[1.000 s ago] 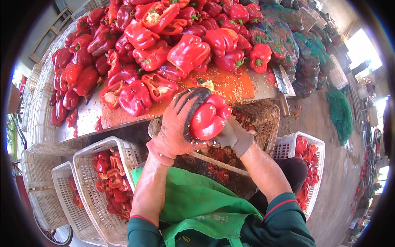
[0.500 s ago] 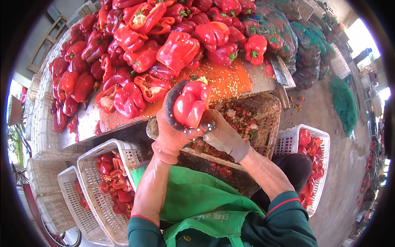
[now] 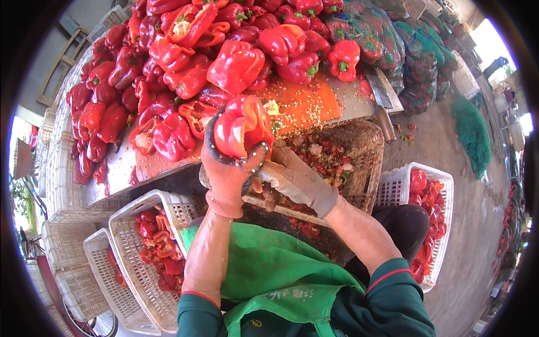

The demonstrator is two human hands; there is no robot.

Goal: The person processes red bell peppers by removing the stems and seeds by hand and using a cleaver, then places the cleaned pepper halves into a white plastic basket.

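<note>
My left hand (image 3: 224,174), in an orange glove with dark coating, grips a red bell pepper (image 3: 241,126) that now shows a split in its side. My right hand (image 3: 292,180), in a greyish glove, is closed just below the pepper's right side; what it holds is hidden. Behind them, an orange board (image 3: 306,101) scattered with seeds lies under a large heap of red peppers (image 3: 168,56), some cut open. A wide cleaver (image 3: 379,92) rests at the board's right. Below the hands is a dirty basket (image 3: 365,180) of seeds and pepper scraps.
White crates of peppers stand low at left (image 3: 120,224) and right (image 3: 396,185). Stacked crates (image 3: 67,168) line the left side, with a bicycle wheel (image 3: 84,314) beneath. Mesh sacks (image 3: 421,62) of produce sit back right; green netting (image 3: 471,135) lies on the concrete floor (image 3: 460,236).
Both hands have moved up and leftward with the pepper. The pepper has turned, and a split now shows in it. My right hand has come further out from behind it.
</note>
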